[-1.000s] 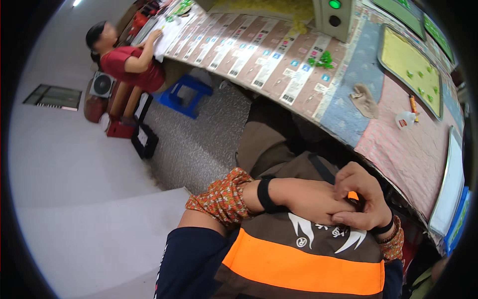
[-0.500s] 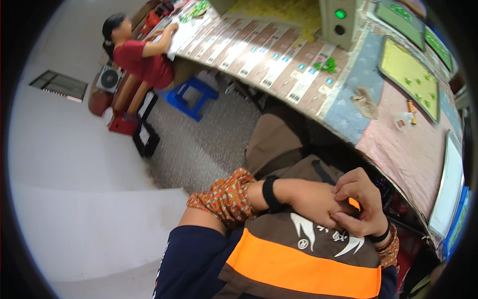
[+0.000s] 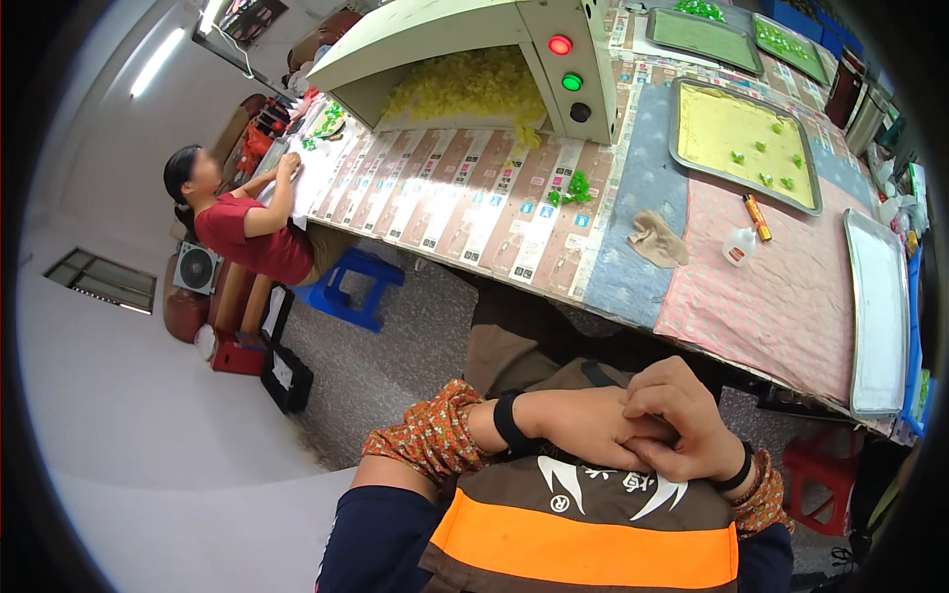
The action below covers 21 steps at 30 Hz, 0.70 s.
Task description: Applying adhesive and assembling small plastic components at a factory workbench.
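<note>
My left hand (image 3: 585, 423) and my right hand (image 3: 685, 419) rest together in front of my brown apron (image 3: 514, 490), which has a wide orange band. The curled fingers of my right hand lie over the fingertips of the left, in contact with them. Whatever may be between the fingers is hidden, and the left fingertips are covered. Black bands circle both wrists, with floral sleeve covers on the forearms. Both hands are below the near edge of the worktable (image 3: 554, 282), apart from everything on it.
On the table are a yellow-lined tray (image 3: 727, 133) with several green pieces, a cloth (image 3: 658, 240), a small clear bottle (image 3: 738, 247), an orange tube (image 3: 758, 218) and an empty metal tray (image 3: 878, 316). A lit machine (image 3: 583, 74) stands behind. A co-worker (image 3: 259, 222) sits left; a red stool (image 3: 822, 479) stands right.
My view has shifted, so more of the machine and table shows. Both hands stay together at the apron; an orange patch seen between them earlier is out of sight.
</note>
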{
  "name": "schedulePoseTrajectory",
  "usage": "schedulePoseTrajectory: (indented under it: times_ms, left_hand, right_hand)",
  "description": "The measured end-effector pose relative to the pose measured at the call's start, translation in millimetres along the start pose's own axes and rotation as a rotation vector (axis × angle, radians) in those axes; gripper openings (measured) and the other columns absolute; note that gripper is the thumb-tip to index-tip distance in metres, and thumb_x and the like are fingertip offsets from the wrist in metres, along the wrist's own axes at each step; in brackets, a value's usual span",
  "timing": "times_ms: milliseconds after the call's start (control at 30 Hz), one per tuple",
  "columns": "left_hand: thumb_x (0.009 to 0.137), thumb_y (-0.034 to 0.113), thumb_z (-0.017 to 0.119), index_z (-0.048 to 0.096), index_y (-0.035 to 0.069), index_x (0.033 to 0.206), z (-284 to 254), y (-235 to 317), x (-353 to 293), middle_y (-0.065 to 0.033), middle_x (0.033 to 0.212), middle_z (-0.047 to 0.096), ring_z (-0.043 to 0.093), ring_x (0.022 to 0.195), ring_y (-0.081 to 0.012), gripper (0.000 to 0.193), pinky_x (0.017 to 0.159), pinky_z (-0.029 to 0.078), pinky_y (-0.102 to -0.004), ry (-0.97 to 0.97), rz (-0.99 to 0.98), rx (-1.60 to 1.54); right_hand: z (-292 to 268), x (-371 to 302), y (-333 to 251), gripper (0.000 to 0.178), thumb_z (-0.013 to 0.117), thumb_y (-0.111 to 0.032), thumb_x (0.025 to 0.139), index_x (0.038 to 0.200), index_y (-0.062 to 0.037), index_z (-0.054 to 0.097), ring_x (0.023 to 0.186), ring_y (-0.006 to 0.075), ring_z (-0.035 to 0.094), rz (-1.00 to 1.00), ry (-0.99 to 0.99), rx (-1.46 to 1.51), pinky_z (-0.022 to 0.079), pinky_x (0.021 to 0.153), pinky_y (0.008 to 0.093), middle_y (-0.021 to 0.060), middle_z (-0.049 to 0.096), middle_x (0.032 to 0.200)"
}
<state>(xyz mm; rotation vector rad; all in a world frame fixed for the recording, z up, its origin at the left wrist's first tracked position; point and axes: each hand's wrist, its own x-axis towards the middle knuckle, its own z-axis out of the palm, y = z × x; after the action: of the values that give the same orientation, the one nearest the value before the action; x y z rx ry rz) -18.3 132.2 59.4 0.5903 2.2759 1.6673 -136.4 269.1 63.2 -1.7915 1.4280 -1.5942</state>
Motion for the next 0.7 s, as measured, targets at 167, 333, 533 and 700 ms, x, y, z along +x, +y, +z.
schedulePoseTrajectory:
  times_ms: [167,333,533,700]
  left_hand:
    - [0.088,0.02,0.064,0.063,0.003,0.103,-14,-7,-7,-0.016,0.103,0.064,0.06,0.101,-0.0359,0.023,0.086,0.048,-0.0432,-0.038,-0.025,0.008]
    - [0.092,0.018,0.062,0.065,0.004,0.112,-48,-6,-28,-0.0139,0.115,0.064,0.06,0.109,-0.0314,0.025,0.095,0.046,-0.0395,0.151,0.041,-0.032]
    - [0.099,0.022,0.056,0.069,0.002,0.103,-149,-33,-74,-0.0058,0.093,0.068,0.064,0.09,-0.0158,0.024,0.084,0.049,-0.0309,0.662,-0.47,0.114]
    - [0.098,0.026,0.057,0.068,0.005,0.098,-248,-100,-106,-0.0025,0.081,0.066,0.061,0.076,-0.0128,0.024,0.071,0.048,-0.0268,1.117,-0.647,0.335]
  right_hand:
    - [-2,4,19,0.028,0.081,-0.011,0.066,0.083,-0.0085,0.059,0.074,0.0251,0.057,0.041,0.004,0.094,0.044,0.065,0.0346,0.0063,0.058,0.078]
    - [-21,4,26,0.023,0.079,-0.013,0.073,0.08,-0.0078,0.057,0.061,0.0192,0.047,0.205,0.014,0.079,0.036,0.057,0.0321,0.0035,0.053,0.07]
    - [-87,-31,72,0.022,0.056,0.002,0.086,0.107,-0.0021,0.05,0.084,0.0119,0.045,0.491,0.985,-0.086,0.038,0.073,0.025,0.0028,0.048,0.094]
    - [-100,-14,95,0.06,0.063,-0.003,0.081,0.138,-0.0057,0.045,0.101,0.0147,0.045,0.648,0.814,-0.249,0.04,0.083,0.0258,0.0054,0.047,0.12]
